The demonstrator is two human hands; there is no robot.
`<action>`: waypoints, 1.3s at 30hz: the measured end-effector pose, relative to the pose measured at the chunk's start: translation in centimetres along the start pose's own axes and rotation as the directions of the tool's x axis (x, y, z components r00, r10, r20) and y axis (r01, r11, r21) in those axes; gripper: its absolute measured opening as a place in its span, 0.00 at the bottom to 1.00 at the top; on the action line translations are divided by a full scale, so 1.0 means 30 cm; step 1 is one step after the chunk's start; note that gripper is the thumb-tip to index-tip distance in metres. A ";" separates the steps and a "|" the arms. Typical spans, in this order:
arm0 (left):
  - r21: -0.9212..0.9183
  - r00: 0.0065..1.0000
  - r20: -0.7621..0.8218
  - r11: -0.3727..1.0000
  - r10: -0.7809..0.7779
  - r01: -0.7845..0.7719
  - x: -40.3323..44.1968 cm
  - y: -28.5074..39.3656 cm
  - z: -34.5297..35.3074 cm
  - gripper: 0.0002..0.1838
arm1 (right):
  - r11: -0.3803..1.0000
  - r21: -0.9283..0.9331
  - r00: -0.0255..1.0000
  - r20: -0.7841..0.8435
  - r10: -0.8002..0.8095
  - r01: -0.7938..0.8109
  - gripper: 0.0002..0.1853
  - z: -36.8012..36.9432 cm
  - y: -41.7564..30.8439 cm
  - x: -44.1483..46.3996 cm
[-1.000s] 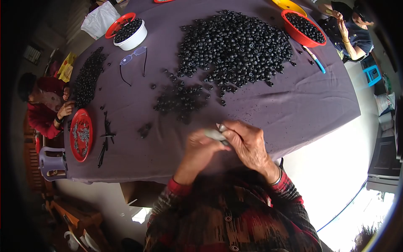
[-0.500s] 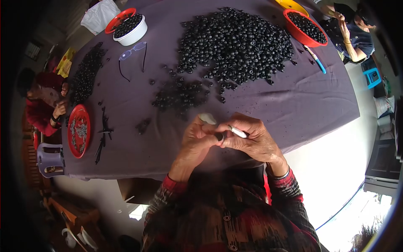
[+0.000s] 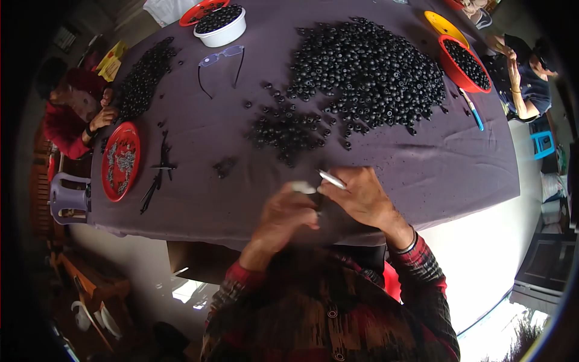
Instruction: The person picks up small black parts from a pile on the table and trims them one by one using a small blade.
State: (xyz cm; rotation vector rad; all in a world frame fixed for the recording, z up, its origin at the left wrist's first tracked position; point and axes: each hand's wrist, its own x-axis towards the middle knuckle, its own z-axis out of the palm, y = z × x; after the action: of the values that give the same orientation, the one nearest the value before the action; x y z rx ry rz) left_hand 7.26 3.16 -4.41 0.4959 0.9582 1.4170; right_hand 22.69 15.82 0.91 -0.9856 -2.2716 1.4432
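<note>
Over the near part of the table, my left hand [image 3: 280, 217] is curled and smeared by motion. A pale cover [image 3: 303, 187] sits on one of its fingertips; what its fingers hold, if anything, is too blurred to make out. Close beside it, my right hand [image 3: 365, 196] is closed around a slim silver-white tool [image 3: 333, 180], whose exact kind is unclear. Beyond my hands lies a small cluster of round black pieces [image 3: 286, 130], rubber-like with holes. A much larger pile of the same pieces [image 3: 368, 72] is behind it.
Red bowl [image 3: 464, 63] and white bowl [image 3: 220, 30] hold black pieces. Glasses [image 3: 222, 57], a blue-handled tool [image 3: 476, 116], dark strips [image 3: 160, 169] and a red tray [image 3: 122, 160] rest on the purple cloth [image 3: 386, 148]. One person [image 3: 72, 114] sits left, another [image 3: 518, 78] right.
The camera view has shifted, so the table's things appear farther right. My hands have drawn slightly apart, and the left one has turned and blurred. The silver-white tool stays in my right hand.
</note>
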 end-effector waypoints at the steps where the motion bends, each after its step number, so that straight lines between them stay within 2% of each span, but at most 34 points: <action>1: 0.120 0.995 -0.089 0.992 0.053 -0.042 -0.024 0.020 -0.042 0.20 | 0.980 -0.198 0.998 -0.047 -0.032 0.022 0.09 0.000 -0.008 0.020; 3: 0.477 0.929 -0.171 0.852 0.328 -0.213 -0.071 0.079 -0.128 0.11 | 0.960 -0.274 0.993 -0.076 -0.087 0.063 0.10 0.020 0.022 0.070; 5: 0.647 0.816 -0.321 0.740 0.481 -0.181 -0.079 0.126 -0.219 0.08 | 0.924 -0.356 0.975 -0.113 -0.190 0.139 0.11 0.067 0.024 0.114; 6: 0.696 0.776 -0.368 0.705 0.513 -0.137 -0.080 0.152 -0.258 0.07 | 0.935 -0.331 0.982 -0.094 -0.165 0.125 0.11 0.097 0.038 0.143; 8: 0.777 0.686 -0.439 0.629 0.581 -0.036 -0.074 0.199 -0.319 0.07 | 0.903 -0.407 0.974 -0.114 -0.197 0.135 0.12 0.140 0.039 0.176; 10: 0.832 0.666 -0.373 0.551 0.645 -0.067 -0.047 0.193 -0.390 0.07 | 0.884 -0.448 0.963 -0.150 -0.224 0.136 0.12 0.186 0.054 0.208; 11: 0.856 0.657 -0.337 0.509 0.674 -0.083 -0.029 0.200 -0.393 0.07 | 0.875 -0.466 0.965 -0.143 -0.219 0.130 0.12 0.194 0.043 0.218; 14: 0.868 0.660 -0.351 0.495 0.665 -0.037 0.000 0.217 -0.386 0.06 | 0.858 -0.498 0.962 -0.150 -0.227 0.125 0.09 0.210 0.029 0.234; 17: 0.871 0.670 -0.329 0.487 0.665 -0.056 0.005 0.217 -0.390 0.06 | 0.857 -0.503 0.957 -0.179 -0.229 0.112 0.07 0.177 0.040 0.223; 20: 0.849 0.642 -0.368 0.525 0.673 -0.064 0.000 0.205 -0.390 0.07 | 0.919 -0.334 0.914 -0.265 -0.307 0.211 0.07 0.103 0.029 0.163; 23: 0.910 0.600 -0.223 0.385 0.769 -0.155 -0.006 0.179 -0.277 0.06 | 0.945 -0.041 0.908 -0.266 -0.323 0.324 0.08 0.040 -0.014 0.087; 25: 0.671 0.778 -0.272 0.691 0.566 -0.268 -0.016 0.145 -0.118 0.05 | 0.929 -0.004 0.895 -0.264 -0.359 0.371 0.09 0.021 -0.008 0.048; 27: 0.391 0.948 -0.228 0.913 0.220 -0.118 -0.026 0.133 0.021 0.08 | 0.920 0.090 0.900 -0.264 -0.348 0.382 0.08 0.013 -0.023 0.012; 29: 0.178 0.979 -0.042 0.966 0.201 -0.190 0.004 0.090 0.081 0.10 | 0.905 0.100 0.887 -0.268 -0.376 0.414 0.10 -0.002 -0.022 -0.012; 30: 0.075 0.985 0.048 0.983 0.164 -0.167 0.018 0.074 0.082 0.12 | 0.884 0.114 0.867 -0.287 -0.407 0.453 0.11 -0.001 -0.007 -0.016; 33: -0.126 0.980 0.126 0.983 0.152 -0.136 0.047 0.049 0.134 0.11 | 0.836 0.155 0.830 -0.304 -0.467 0.527 0.11 -0.011 0.025 -0.030; 39: -0.289 0.971 0.194 0.954 0.142 -0.082 0.073 -0.005 0.137 0.06 | 0.838 0.189 0.843 -0.296 -0.448 0.512 0.13 -0.025 0.043 -0.064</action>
State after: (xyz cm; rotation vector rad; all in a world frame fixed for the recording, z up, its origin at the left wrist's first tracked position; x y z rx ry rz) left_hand 10.37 6.25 -2.79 0.4844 0.5536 1.5385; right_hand 25.03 15.39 0.36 -0.4253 -1.9017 1.2721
